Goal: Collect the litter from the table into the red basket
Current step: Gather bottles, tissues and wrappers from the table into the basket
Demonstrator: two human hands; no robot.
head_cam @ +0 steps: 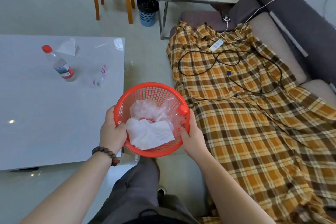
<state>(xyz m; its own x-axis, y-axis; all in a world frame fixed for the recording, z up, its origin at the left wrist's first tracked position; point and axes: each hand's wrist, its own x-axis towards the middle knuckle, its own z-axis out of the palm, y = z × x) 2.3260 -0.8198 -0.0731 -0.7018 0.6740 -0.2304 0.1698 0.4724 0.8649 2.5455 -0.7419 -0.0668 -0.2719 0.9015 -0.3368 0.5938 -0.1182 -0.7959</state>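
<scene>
1. While three pieces of litter lie on the glossy white counter [45, 114], the round red plastic mesh basket [152, 89] hangs off the counter's right edge, above the floor, gripped by both hands.
2. Inside it sit a crumpled white paper tissue [151, 135], crinkled clear plastic film [145, 109] and what looks like a clear bottle with a red cap [182, 109] leaning on the right rim.
3. Left hand [111, 131] clamps the left rim, fingers [122, 127] curled over and inside it; right hand [192, 137] clamps the right rim, thumb along the outer edge.
4. Remaining litter lies forward and to the left of the basket, so the left hand is the nearer one, I judge.
5. Closest is a small crushed clear plastic bottle with pink print [100, 76], lying flat, long axis pointing away and slightly right.
6. Just left of it, a clear plastic bottle with a red cap and red-and-blue label [61, 64] lies with its long axis diagonal, cap toward the far left.
7. Beyond that, a folded clear plastic wrapper [69, 48] rests, thin and limp.
8. One hand must let go of the rim before any pickup.
</scene>
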